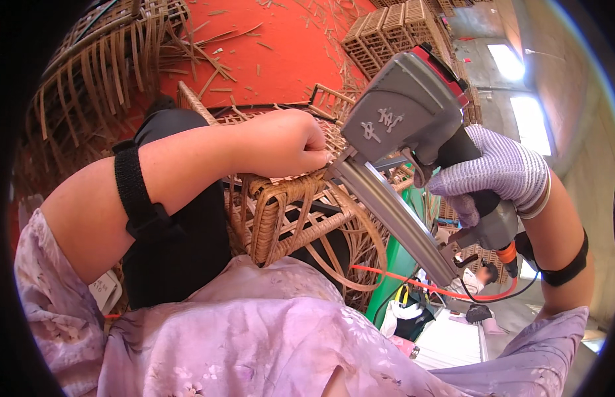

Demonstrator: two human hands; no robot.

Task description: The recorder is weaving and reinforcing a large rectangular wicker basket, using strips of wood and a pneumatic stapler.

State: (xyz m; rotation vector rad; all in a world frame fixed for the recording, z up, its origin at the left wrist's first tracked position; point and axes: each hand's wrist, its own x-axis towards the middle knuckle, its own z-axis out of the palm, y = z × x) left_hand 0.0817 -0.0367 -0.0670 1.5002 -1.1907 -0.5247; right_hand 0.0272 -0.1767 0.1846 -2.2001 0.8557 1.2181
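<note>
Left hand: bare, clenched, fingertips pinched down on the top edge of a woven cane frame. Black strap around the left forearm.

Right hand: in a knitted purple-and-white glove, wrapped firmly around the black grip of a grey nail gun. Forefinger curls in at the trigger area. Black band on the right forearm too.

Nail gun: red-topped grey body tilted, nose pressed to the cane frame right beside the left fingertips, touching or nearly so. Long metal magazine runs down and right from the nose. Orange hose leaves the handle base and loops low across the view.

Cane frame: rests against the person's lap, over a lilac flowered garment; wrapped cane bands and loose curved strands hang below it.

Surroundings: red floor strewn with cane offcuts; a loosely woven basket at upper left; stacked woven crates at the top. Another person sits far off, lower right.
</note>
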